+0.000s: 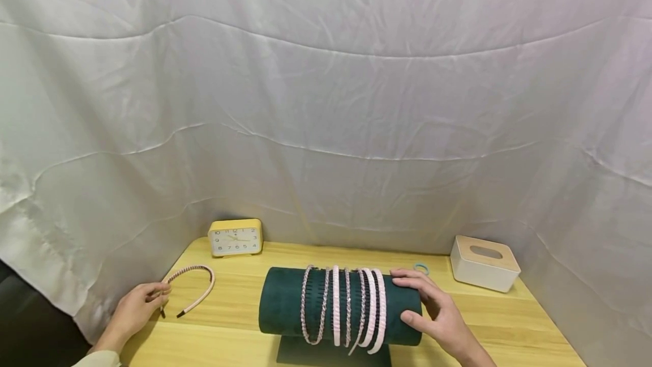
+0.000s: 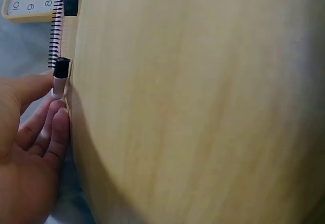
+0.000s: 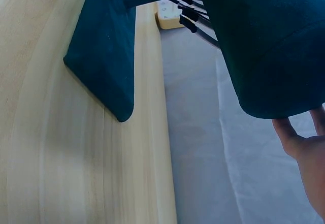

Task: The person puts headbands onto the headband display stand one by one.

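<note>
A pale pink headband (image 1: 204, 294) with dark tips lies at the left of the table. My left hand (image 1: 136, 309) pinches it near one end; the thumb and fingers meet beside a black tip (image 2: 62, 67) in the left wrist view. A dark green velvet headband stand (image 1: 280, 302) with a padded roll is in front of me, carrying several pink and braided headbands (image 1: 335, 306) side by side. On the roll's right end rests my right hand (image 1: 433, 313), fingers spread over the top and thumb on the front. Its fingers (image 3: 287, 132) partly disappear behind the roll in the right wrist view.
A yellow clock (image 1: 235, 238) stands at the back left of the wooden table (image 1: 229, 333). At the back right is a white tissue box (image 1: 484, 265) with a wooden lid, and a small blue ring (image 1: 421, 268) lies near it. Grey curtains (image 1: 356, 101) hang around the table.
</note>
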The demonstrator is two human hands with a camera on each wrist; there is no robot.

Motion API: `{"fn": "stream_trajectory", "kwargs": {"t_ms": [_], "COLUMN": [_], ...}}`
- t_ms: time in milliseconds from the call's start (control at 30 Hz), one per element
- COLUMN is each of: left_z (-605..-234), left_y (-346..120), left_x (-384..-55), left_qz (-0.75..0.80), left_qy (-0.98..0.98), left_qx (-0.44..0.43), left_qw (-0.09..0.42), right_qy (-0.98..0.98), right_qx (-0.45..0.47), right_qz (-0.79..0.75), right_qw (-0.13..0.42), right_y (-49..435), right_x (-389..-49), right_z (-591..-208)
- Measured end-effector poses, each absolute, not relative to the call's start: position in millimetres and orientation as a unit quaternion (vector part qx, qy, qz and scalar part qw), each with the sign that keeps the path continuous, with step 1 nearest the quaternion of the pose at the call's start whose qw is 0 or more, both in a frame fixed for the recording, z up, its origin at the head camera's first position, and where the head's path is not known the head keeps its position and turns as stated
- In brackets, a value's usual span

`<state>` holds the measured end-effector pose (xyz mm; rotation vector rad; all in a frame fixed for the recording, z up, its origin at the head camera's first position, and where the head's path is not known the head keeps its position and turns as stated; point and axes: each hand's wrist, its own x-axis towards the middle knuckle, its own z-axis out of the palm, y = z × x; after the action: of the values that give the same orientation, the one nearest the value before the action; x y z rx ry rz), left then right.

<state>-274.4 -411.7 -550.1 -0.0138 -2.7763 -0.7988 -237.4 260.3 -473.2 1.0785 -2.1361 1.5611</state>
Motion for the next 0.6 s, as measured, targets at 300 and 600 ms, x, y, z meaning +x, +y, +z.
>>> {"fn": "stream_trajectory", "kwargs": {"t_ms": [300,600], "left_z": [-545.9,-543.8], "left_y": [-411.7,-398.5], "left_x": [-271.2,-256.4], "left_qz": [-0.280,-0.290], "left_qy": [-0.955,-0.953], "left_qx": [0.008,0.010], "left_qw": [0.098,0.087], "right_qy": [-0.738,-0.743], "right_qx": [0.375,0.365], "right_qz": [0.543,0.543], "right_qw": [0.142,0.139], "right_y": [259.7,260.3], "right_x": [-237.5,-237.5], "right_z": [-474.3,-474.9]}}
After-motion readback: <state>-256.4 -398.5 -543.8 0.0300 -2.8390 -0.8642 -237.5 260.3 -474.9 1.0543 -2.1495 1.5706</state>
